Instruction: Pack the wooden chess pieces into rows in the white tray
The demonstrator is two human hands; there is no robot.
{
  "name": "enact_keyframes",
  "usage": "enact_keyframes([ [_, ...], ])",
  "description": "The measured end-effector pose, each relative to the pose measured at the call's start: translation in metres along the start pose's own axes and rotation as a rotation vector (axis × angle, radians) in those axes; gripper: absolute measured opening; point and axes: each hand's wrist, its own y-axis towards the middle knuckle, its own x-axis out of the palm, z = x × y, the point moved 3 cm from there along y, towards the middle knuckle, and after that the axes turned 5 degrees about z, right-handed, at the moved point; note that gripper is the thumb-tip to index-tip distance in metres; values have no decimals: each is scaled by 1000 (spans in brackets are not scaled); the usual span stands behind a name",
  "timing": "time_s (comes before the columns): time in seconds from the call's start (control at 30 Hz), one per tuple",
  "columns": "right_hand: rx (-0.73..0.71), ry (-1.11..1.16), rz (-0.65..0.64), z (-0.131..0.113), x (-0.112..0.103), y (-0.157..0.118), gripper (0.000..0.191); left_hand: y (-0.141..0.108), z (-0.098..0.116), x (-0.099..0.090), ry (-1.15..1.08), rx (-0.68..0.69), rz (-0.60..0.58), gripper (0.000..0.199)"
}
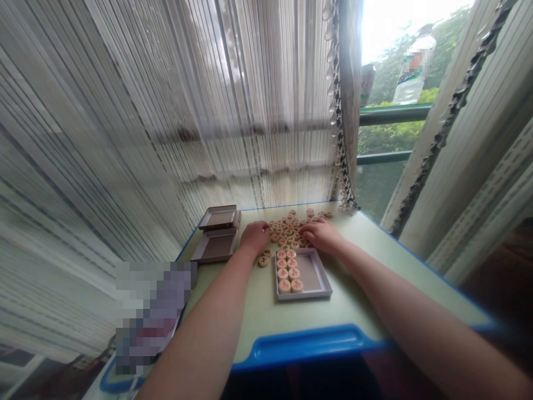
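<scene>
A loose pile of round wooden Chinese chess pieces point(287, 226), marked in red or dark, lies near the far side of the table. At its left edge is my left hand point(255, 236), fingers curled inward; what they hold, if anything, is hidden. My right hand point(322, 234) reaches over the right side of the pile, fingers extended and touching pieces. Nearer to me sits a shallow open box point(311, 272). Its left part holds two columns of red-marked pieces point(287, 272), laid face up; its right part shows bare bottom. Two dark-marked pieces point(264, 261) lie left of the box.
Two more shallow box parts, a rear one point(219, 216) and a nearer one point(215, 245), stand at the table's left. A blurred-out item point(160, 311) lies at the left edge. Blue trim point(308, 340) borders the table. String curtains hang behind; a bottle point(414, 66) stands on the window rail.
</scene>
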Motion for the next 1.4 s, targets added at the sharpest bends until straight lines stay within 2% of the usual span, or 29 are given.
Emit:
enact_keyframes([
  [0.07, -17, 19, -15, 1, 2, -1, 34, 0, 6, -6, -1, 27, 10, 27],
  [0.17, -26, -18, -2, 3, 2, -2, 37, 0, 20, -21, -34, -4, 14, 28],
  [0.3, -50, -90, 22, 5, 2, -2, 38, -8, 34, -33, 50, -87, -191, 22],
  [0.37, -61, -97, 39, 7, 1, -2, 38, -15, 35, -36, 78, -97, -139, 21],
  [0.47, -108, -58, 57, 9, 2, -1, 38, -26, 28, -35, 68, -59, 95, 28],
  [0.57, -154, -2, 20, 12, 7, 0, 36, -32, 17, -27, 65, -62, 170, 29],
  [0.7, -101, -9, 37, 14, 10, 1, 34, -29, 11, -21, 37, -76, 181, 28],
  [0.93, -20, -56, 58, 14, 14, 1, 37, -32, 22, -23, 53, -26, 162, 27],
  [1.17, 60, -26, 44, 16, 18, 7, 29, -31, 23, -17, 45, -51, 120, 29],
  [1.4, 109, 45, 76, 17, 14, 6, 21, -31, 24, -14, 49, -37, 83, 29],
])
